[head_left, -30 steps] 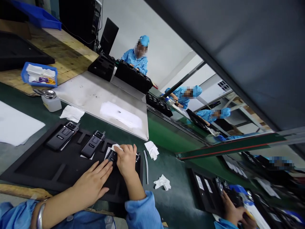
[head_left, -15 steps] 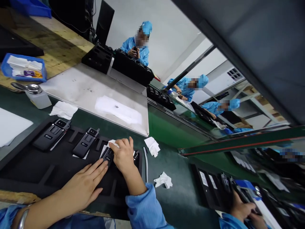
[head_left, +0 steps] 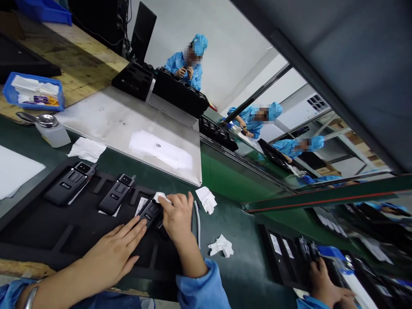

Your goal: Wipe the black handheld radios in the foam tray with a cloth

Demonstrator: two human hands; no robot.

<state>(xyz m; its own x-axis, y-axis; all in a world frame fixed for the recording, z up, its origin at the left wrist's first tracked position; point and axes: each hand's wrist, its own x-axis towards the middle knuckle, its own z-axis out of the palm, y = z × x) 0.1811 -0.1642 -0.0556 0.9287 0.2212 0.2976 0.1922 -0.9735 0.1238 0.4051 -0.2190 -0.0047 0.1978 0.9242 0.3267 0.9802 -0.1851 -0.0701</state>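
My left hand [head_left: 114, 251] lies flat, fingers stretched out, with its fingertips resting on the lower part of a black handheld radio [head_left: 148, 216] in the foam tray. A folded white wipe [head_left: 162, 196] is pinched in my right hand [head_left: 180, 216] at the upper end of that radio, covering part of it. Two similar radios, one in the middle [head_left: 115, 195] and one at the left [head_left: 68, 184], lie face up in the black foam tray [head_left: 41, 240]. Another dark device under my right hand is mostly hidden.
Crumpled wipes [head_left: 206, 200] lie right of the tray, beside a thin white strip [head_left: 197, 223]. Behind stand a dispenser bottle [head_left: 53, 131] and a blue bin [head_left: 34, 92]. A co-worker's hand [head_left: 325, 283] is over another tray at right. A glass-sided barrier [head_left: 322, 193] rises beyond.
My right hand has shifted slightly right with the wipe, uncovering more of the radio. My left hand stays put. At right, the co-worker's hand has moved onto the tray.
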